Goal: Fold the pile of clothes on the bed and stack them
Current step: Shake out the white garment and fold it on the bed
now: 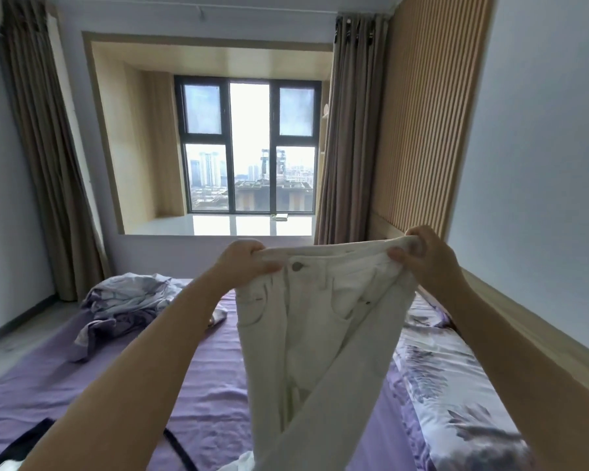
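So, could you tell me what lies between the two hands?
The head view shows only the waistband of the white jeans, stretched between left hand and right hand.

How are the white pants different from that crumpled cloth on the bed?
The white pants are held up in the air by the left hand and right hand; the crumpled cloth lies in a heap on the bed. The pants are plain white; the cloth is greyish-lilac. Both are unfolded.
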`<move>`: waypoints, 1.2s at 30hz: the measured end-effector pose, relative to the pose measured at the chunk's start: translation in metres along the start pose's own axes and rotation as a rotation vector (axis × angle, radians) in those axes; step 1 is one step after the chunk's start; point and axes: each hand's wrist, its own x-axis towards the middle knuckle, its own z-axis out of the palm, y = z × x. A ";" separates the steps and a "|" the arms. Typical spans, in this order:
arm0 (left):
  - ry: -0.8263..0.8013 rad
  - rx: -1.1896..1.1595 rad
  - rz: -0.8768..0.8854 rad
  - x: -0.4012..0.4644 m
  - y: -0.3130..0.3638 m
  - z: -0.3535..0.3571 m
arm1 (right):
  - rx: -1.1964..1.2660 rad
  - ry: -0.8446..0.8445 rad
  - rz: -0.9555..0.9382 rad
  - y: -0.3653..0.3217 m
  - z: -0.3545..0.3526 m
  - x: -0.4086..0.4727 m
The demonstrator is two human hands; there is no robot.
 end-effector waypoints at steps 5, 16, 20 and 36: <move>0.081 -0.042 0.049 0.026 0.036 -0.043 | 0.260 0.024 0.088 -0.029 -0.010 0.021; -0.231 0.007 -0.093 0.009 0.044 -0.109 | 0.523 -0.026 0.179 -0.054 -0.026 0.042; 0.069 -0.191 -0.099 0.012 0.044 -0.111 | 0.465 -0.004 0.089 -0.061 -0.029 0.057; 0.133 -0.139 -0.277 -0.030 -0.037 -0.014 | -0.066 -0.097 0.082 0.016 0.011 -0.005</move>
